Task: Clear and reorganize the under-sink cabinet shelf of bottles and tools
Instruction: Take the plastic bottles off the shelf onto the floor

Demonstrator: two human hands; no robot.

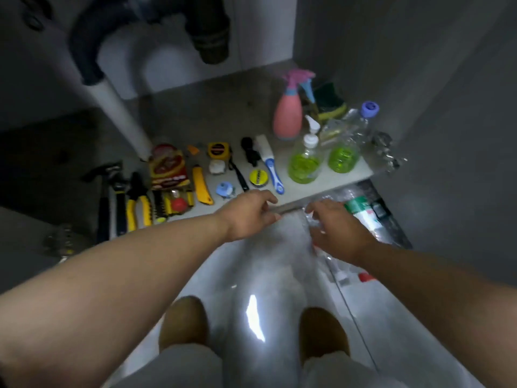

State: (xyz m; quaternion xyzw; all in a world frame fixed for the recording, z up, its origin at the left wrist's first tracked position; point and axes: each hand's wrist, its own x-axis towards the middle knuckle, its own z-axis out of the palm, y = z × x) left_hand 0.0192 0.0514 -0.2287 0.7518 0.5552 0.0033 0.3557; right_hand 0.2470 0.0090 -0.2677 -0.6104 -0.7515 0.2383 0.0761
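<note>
The cabinet shelf holds a row of tools on the left: a hammer, yellow pliers, a yellow utility knife, a tape measure and a blue-and-white brush. On the right stand a pink spray bottle, two bottles of green liquid and a clear bottle with a purple cap. My left hand and my right hand hover just before the shelf's front edge, each with fingers curled on a blurred clear plastic bag stretched between them.
A white drain pipe slants down to the shelf's left side. A green-and-white bottle lies under clear plastic on the floor at the right. A green sponge sits behind the bottles. My brown shoes stand on glossy tiles.
</note>
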